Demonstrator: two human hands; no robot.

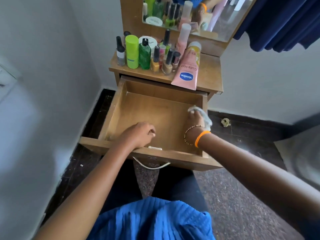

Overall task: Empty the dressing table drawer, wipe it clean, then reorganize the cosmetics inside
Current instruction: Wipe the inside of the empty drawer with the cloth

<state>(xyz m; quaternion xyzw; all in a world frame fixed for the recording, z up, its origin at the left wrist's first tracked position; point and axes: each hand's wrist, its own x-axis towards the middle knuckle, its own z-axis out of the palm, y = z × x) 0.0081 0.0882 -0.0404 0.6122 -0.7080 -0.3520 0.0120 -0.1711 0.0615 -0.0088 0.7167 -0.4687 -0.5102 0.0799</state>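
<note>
The wooden drawer (138,108) is pulled out of the dressing table, its floor bare. My right hand (194,119) holds a white cloth (205,115) against the drawer's right inner side. My left hand (141,133) rests over the drawer's front edge, fingers loosely curled with nothing in them. On the tabletop (207,73) stand the cosmetics: several nail polish bottles (168,61), a lime green bottle (132,51), a dark green bottle (144,55), a white cream jar (150,41), a pink spray bottle (183,38) and a pink lotion tube (187,70) lying flat.
A mirror (207,14) backs the table. White walls close in on the left and right. A metal handle (151,165) hangs on the drawer front. Dark blue fabric (280,21) hangs at upper right. A crumpled scrap (225,122) lies on the dark floor.
</note>
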